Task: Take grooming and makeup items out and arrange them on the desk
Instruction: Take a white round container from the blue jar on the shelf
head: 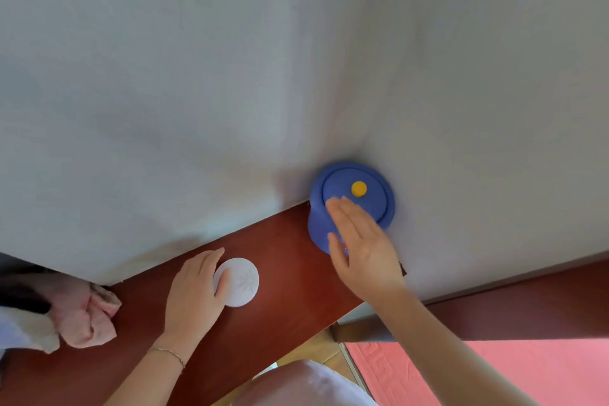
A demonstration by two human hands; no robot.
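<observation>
left hand (194,287) curls round white compact (239,281) on table (283,250) | right hand (361,247) spread flat over blue jar (349,194) by wall

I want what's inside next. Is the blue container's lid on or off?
On. The blue container stands upright in the desk corner, its yellow-knobbed lid seated in the rim; the right hand reaches over it, fingers straight.

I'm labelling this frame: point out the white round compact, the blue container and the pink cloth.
white round compact (242,282): head view, on its embossed lid.
blue container (342,186): head view, on its lid beside the yellow knob.
pink cloth (87,316): head view, on its bunched middle.
</observation>
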